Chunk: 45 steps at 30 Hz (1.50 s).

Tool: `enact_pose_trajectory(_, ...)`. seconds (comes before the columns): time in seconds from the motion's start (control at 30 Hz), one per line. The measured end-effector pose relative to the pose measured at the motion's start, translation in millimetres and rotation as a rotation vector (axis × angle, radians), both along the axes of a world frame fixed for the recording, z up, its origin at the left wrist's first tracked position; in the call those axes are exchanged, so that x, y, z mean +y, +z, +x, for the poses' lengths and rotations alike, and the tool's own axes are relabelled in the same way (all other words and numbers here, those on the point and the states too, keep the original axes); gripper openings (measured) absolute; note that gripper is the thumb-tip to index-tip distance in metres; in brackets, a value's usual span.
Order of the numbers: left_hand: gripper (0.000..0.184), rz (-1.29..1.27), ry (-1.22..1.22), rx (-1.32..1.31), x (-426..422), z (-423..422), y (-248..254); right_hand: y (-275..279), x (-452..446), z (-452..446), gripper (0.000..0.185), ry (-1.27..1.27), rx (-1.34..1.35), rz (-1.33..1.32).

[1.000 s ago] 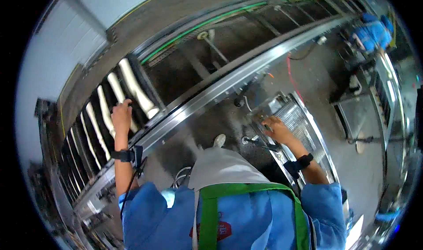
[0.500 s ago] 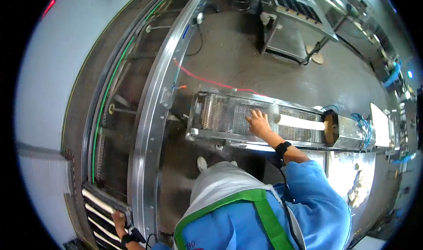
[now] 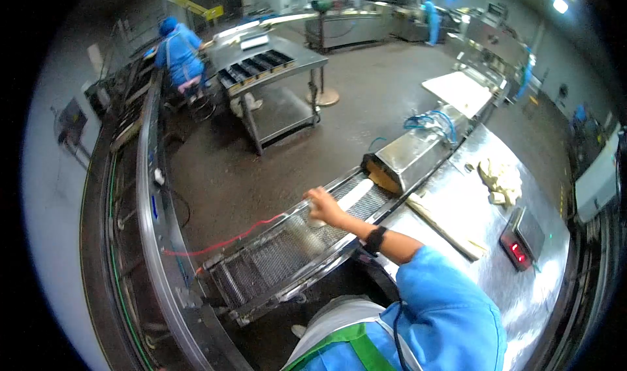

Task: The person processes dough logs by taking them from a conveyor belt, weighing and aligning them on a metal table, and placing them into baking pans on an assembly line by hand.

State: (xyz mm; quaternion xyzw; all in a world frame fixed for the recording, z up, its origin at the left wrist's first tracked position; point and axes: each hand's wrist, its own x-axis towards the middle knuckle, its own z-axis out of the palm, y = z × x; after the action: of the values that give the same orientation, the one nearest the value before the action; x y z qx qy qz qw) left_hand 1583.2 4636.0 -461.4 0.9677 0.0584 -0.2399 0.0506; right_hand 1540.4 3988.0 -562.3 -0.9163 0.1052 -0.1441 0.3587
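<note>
My right hand [image 3: 324, 208] reaches over the mesh conveyor [image 3: 251, 270], its fingers bent around the near end of a long pale dough strip [image 3: 356, 198]. The strip lies along the mesh, its far end close to the opening of a metal housing [image 3: 418, 155]. My palm and fingers hide part of the strip. My left hand is out of view.
A steel table [image 3: 450, 283] on the right carries a rolled cloth-like strip [image 3: 447, 227], dough pieces [image 3: 501, 181] and a scale [image 3: 522, 240]. A metal rail [image 3: 153, 240] runs along the left. A co-worker [image 3: 179, 54] sits near a table with black trays [image 3: 258, 68].
The view has swung to the right and up. My right hand has moved from beside the dough strip's end onto it. My left hand, earlier by dough strips at lower left, has left view.
</note>
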Motion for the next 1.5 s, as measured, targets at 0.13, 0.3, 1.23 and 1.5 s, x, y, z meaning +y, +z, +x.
enact_pose_trajectory(0.13,0.041,-0.211,-0.278,-0.102,-111.6,63.8,-0.6,117.3,-55.8,-109.0,0.034,-0.137,-0.158,0.114)
enact_pose_trajectory(0.3,0.021,-0.564,-0.690,-0.271,-288.4,93.6,-30.4,149.4,-78.2,-298.3,0.038,-0.480,-0.059,0.481)
enact_pose_trajectory(1.23,0.022,-0.750,-1.141,0.277,-473.1,-33.6,-125.6,-0.9,-80.7,-468.2,0.050,-0.976,0.804,-0.363)
enact_pose_trajectory(1.5,0.022,-0.785,-1.168,0.023,-464.7,-35.0,-122.7,-31.6,-79.2,-478.9,0.033,-0.856,0.671,-0.503)
